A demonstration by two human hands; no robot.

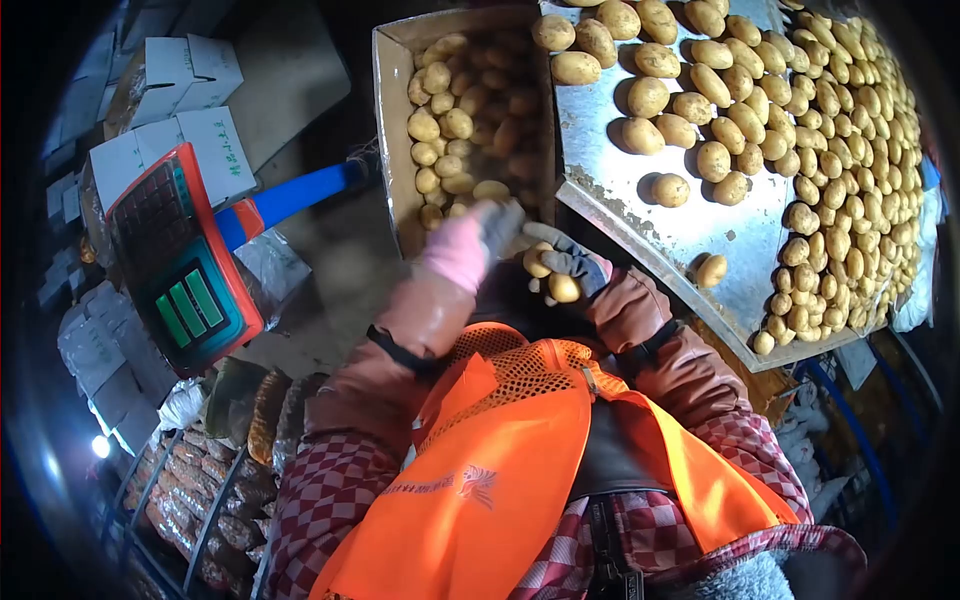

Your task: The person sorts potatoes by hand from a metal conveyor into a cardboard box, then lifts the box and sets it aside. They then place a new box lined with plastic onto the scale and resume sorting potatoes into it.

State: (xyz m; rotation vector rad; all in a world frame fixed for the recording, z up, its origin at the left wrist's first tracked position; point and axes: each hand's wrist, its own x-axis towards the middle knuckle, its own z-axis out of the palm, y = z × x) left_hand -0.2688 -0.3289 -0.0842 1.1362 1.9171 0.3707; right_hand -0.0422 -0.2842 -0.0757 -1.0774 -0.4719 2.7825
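Observation:
My left hand [487, 232], in a dark glove with a pink cuff, is over the near end of a cardboard box [393, 130] partly filled with potatoes [457, 124]. Motion blurs it, and its fingers cannot be made out. To its right, my right hand [573, 262] in a grey glove is closed round a few potatoes [563, 288], held near my body at the box's near edge. A metal sorting table [600, 170] with many potatoes spread over it stands beside the box on the right.
A scale display [190, 270] on a blue post [290, 207] stands at the left. White cartons [180, 150] are stacked behind it. Filled bags [215, 490] lie in a metal rack at the lower left. Blue rails [850, 430] run at the lower right.

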